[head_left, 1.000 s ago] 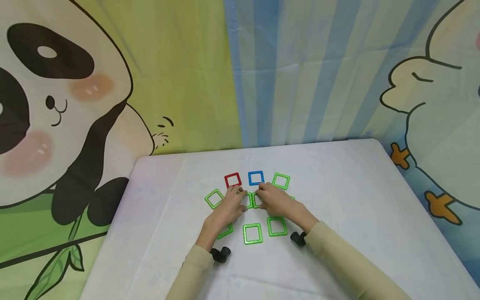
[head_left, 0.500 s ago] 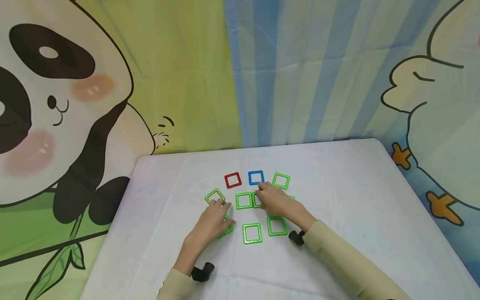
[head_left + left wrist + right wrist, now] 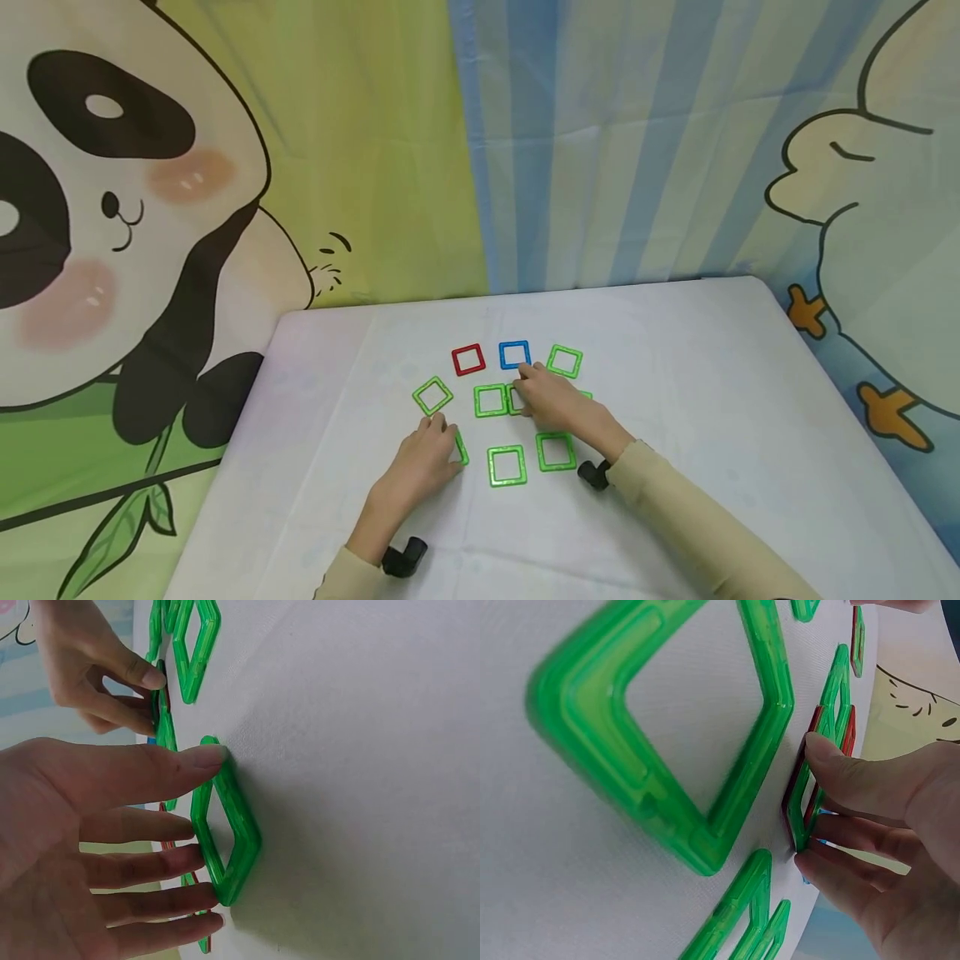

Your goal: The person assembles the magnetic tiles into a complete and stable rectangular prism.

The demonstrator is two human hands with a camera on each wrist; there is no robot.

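Spanning the near-left green frame (image 3: 238,806), the left hand (image 3: 422,458) has its thumb tip at one corner and its other fingers, nearly straight and apart, along the far side; how firmly they bear on it cannot be told. The relation that seems to count is here: the frame is on the white cloth (image 3: 300,517), right under that hand — in the head view only its right-hand side shows, peeping out past the fingers. Being square, it has no long axis to speak of, but that side runs slightly aslant. The left hand is plainly the nearer one. Just beyond its fingertips lies a slanted green frame (image 3: 421,406), turned cornerwise. The right hand (image 3: 555,400) is busy elsewhere, gripping a centre green frame (image 3: 798,817) between thumb and fingers, a dark red edge showing along it. That piece touches, or all but touches, the middle-row green frame (image 3: 478,402) on its left — which lies farther off and to the right of the left hand. A front green frame (image 3: 491,467) is to that hand's right, near but not touching.
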